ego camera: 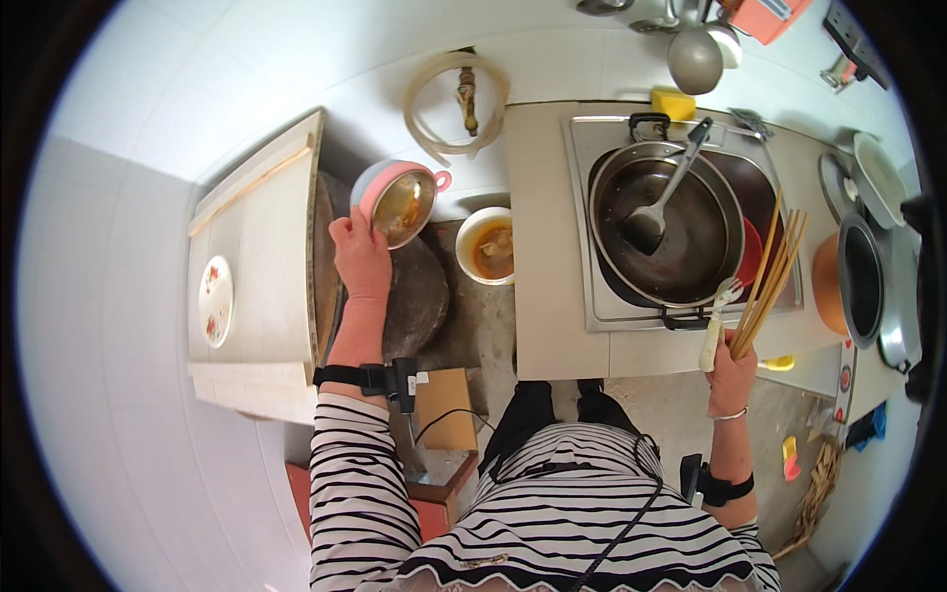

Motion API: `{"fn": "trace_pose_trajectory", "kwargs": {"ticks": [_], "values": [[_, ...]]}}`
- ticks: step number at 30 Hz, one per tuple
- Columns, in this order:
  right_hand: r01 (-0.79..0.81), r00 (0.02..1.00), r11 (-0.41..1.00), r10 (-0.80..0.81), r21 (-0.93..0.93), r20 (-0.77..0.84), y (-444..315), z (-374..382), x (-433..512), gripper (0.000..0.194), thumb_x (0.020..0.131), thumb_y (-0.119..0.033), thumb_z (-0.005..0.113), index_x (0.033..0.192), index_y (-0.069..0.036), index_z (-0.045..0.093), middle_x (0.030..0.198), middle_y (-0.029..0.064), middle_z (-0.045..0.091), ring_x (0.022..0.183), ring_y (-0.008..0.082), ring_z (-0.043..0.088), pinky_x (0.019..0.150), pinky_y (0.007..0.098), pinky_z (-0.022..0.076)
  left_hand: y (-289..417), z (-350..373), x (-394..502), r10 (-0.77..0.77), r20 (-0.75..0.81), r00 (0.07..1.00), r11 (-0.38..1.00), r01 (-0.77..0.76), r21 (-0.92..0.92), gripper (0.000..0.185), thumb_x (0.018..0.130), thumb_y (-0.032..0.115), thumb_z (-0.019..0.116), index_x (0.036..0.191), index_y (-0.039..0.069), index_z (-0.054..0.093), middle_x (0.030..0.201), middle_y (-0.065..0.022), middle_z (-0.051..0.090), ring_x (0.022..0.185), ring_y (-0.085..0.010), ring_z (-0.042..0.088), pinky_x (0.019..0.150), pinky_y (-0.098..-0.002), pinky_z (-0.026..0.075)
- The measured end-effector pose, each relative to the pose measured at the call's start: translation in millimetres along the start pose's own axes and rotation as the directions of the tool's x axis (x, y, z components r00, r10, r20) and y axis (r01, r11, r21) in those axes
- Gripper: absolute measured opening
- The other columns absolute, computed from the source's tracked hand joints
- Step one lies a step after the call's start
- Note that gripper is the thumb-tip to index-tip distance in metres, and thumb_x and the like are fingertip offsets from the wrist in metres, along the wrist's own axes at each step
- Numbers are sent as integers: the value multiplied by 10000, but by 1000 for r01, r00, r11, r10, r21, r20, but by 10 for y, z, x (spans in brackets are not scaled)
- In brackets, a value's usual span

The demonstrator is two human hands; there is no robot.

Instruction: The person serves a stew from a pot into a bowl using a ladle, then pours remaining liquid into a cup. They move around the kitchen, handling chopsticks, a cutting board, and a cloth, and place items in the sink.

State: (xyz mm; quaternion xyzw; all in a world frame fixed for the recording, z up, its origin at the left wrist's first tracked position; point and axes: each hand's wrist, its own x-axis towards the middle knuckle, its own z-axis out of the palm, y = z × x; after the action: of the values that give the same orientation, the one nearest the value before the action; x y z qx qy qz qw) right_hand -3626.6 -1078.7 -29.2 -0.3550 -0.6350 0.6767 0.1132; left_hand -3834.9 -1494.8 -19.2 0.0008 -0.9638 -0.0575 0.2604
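My left hand (360, 251) grips the rim of a pink and grey bowl with a small ring handle (392, 189), tilted so that liquid and bits of food show inside. Below and to its right stands a white bucket (464, 248) holding orange-brown liquid with scraps. At the sink, my right hand (731, 374) is closed around several wooden chopsticks (773, 281) and a small fork with a pale handle (712, 344). Left of that hand, a wide dark pan (669, 288) with black handles rests over the sink, and a spatula (651, 218) lies in it.
The steel sink (592, 314) is set in a tiled counter (551, 296). A red bowl (751, 251) sits beside the pan. Further right is a dark pot (862, 281). A yellow sponge (673, 103) lies behind the sink. A coiled hose (414, 111) and ladles (695, 63) hang on the wall.
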Motion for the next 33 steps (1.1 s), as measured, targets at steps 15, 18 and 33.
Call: {"fn": "trace_pose_trajectory", "kwargs": {"ticks": [15, 18, 33], "values": [[0, 970, 998, 14, 57, -241, 44, 293, -359, 81, 798, -118, 543, 819, -42, 525, 586, -24, 485, 430, 20, 403, 347, 155, 274, -7, -210, 830, 443, -378, 813, 875, -483, -14, 404, 720, 31, 592, 1113, 25, 499, 884, -95, 426, 698, -196, 500, 588, -271, 446], [-3, 961, 999, 14, 40, -276, 38, 321, -383, 82, 798, -120, 544, 816, -42, 526, 591, -23, 487, 438, 20, 407, 355, 153, 283, -18, -266, 907, 471, -414, 778, 859, -512, 15, 395, 718, 32, 601, 1103, 33, 512, 893, -90, 428, 703, -188, 499, 593, -264, 447], [111, 944, 987, -68, 116, -323, 8, 367, -399, 68, 804, -116, 540, 815, -52, 520, 585, -29, 477, 418, 17, 380, 342, 158, 253, -196, -441, 902, 370, -452, 812, 887, -453, -88, 429, 705, 10, 622, 1117, 57, 513, 921, -87, 421, 764, -194, 510, 638, -258, 452]]}}
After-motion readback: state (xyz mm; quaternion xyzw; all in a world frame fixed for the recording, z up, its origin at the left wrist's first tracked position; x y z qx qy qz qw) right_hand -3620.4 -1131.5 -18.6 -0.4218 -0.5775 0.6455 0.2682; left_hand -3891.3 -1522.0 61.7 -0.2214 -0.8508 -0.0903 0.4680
